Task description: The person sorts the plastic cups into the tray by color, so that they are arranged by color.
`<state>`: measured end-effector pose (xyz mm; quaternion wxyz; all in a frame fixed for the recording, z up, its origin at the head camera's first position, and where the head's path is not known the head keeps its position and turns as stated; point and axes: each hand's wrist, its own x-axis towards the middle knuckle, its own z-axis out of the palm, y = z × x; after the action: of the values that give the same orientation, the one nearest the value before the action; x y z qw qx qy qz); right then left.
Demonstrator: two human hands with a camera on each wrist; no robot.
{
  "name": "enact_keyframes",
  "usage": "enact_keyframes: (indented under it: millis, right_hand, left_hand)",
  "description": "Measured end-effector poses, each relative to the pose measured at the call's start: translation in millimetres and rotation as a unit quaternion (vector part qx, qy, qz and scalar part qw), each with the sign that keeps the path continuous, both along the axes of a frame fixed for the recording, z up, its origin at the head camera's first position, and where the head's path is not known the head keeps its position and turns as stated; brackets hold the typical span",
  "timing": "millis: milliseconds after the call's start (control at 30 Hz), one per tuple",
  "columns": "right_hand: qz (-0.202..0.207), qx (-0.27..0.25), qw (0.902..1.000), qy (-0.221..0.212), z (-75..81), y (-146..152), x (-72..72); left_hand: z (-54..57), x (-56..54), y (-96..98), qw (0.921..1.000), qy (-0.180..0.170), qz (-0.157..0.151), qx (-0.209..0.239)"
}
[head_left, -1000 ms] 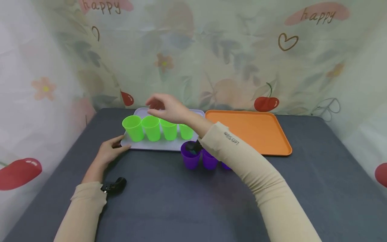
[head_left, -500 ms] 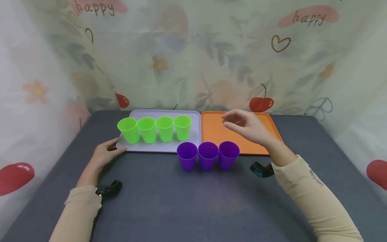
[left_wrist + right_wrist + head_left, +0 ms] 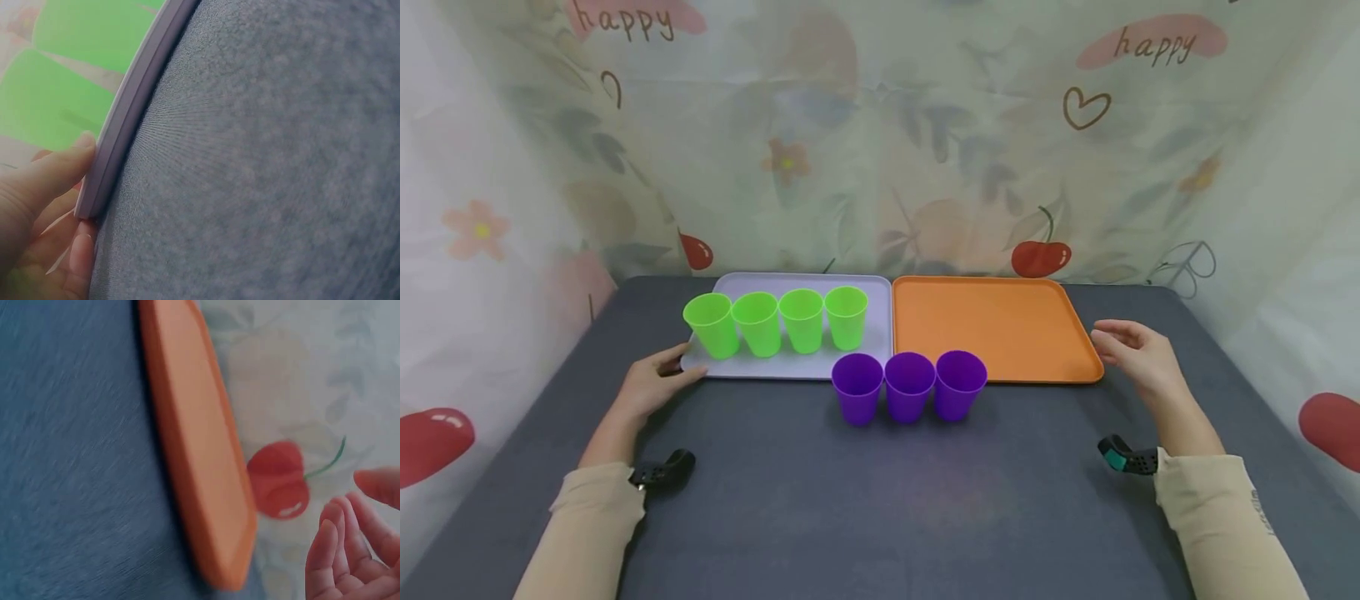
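Note:
My left hand (image 3: 649, 385) grips the near left corner of a pale lavender tray (image 3: 790, 367). In the left wrist view the thumb (image 3: 70, 161) lies against the tray's rim, with fingers round the corner. Several bright green cups stand upright in a row on this tray, the leftmost cup (image 3: 712, 327) nearest that hand. My right hand (image 3: 1144, 360) is just beyond the right edge of an orange tray (image 3: 992, 325), fingers loosely bent and holding nothing. The right wrist view shows a gap between those fingers (image 3: 322, 556) and the tray.
Three purple cups stand upright in a row on the dark tabletop (image 3: 880, 500), before the trays; the middle purple cup (image 3: 910, 390) sits near where the trays meet. A patterned curtain (image 3: 880, 150) hangs behind and at both sides.
My right hand has swung from above the green cups, across the orange tray, to its right side. My left hand stays at the lavender tray's corner.

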<state>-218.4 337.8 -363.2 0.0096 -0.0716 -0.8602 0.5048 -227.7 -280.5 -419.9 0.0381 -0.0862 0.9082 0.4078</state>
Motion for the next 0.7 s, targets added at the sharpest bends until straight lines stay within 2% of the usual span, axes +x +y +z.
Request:
enact_keyframes:
  millis: [133, 333, 467, 700]
  right_hand:
    - [-0.037, -0.035, 0.9983, -0.030, -16.4, 11.6, -2.4]
    - [-0.067, -0.026, 0.9959, -0.054, -33.4, 18.2, -7.0]
    - [-0.075, -0.026, 0.9948, -0.064, -39.3, 18.8, -9.0]
    - [-0.059, -0.028, 0.9955, -0.068, -47.7, 20.5, -11.7]
  left_hand:
    - [-2.0, 0.1, -0.6, 1.0000, 0.001, 0.000, -0.001]
    - [-1.0, -1.3, 0.7, 1.0000, -0.002, 0.000, 0.000]
    - [0.0, -1.3, 1.4, 1.0000, -0.004, 0.002, 0.002]
    - [0.3, -1.1, -0.8, 1.0000, -0.005, 0.002, 0.001]
